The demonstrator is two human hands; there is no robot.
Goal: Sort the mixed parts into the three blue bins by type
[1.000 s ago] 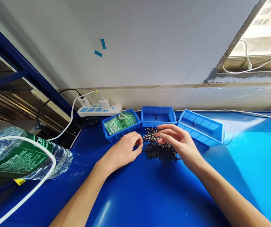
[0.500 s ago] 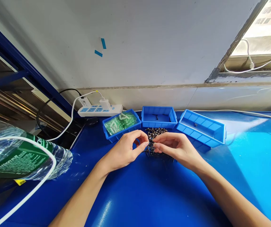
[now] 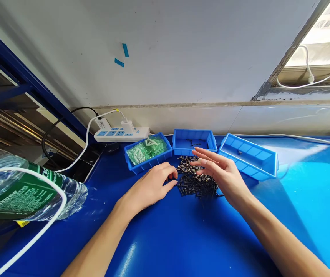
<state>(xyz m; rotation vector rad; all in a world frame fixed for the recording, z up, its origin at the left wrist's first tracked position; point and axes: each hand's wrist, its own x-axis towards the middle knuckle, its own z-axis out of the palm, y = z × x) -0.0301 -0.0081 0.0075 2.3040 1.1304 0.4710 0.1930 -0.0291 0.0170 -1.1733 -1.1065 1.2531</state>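
Note:
A pile of small dark screws (image 3: 193,184), some with shiny heads, lies on the blue table between my hands. At its left edge is my left hand (image 3: 150,186), fingers curled and the thumb apart from them, with nothing visible in the gap. My right hand (image 3: 222,173) hovers over the right side of the pile, its fingers stretched and spread, holding nothing. Its fingertips come close to the front wall of the middle blue tray (image 3: 192,151), in which a few dark pieces lie. Part of the pile is hidden under the right hand.
Green packets (image 3: 153,145) fill the left blue tray (image 3: 150,165). A small metallic piece (image 3: 239,152) lies in the right blue tray (image 3: 251,166). Behind stands a power strip (image 3: 121,134) by the wall. A large water bottle (image 3: 32,188) and a white cable (image 3: 62,200) are at left.
My hands were pinched close together over the pile. Now they are apart: the right has risen and spread its fingers, while the left has loosened its pinch and sunk slightly lower.

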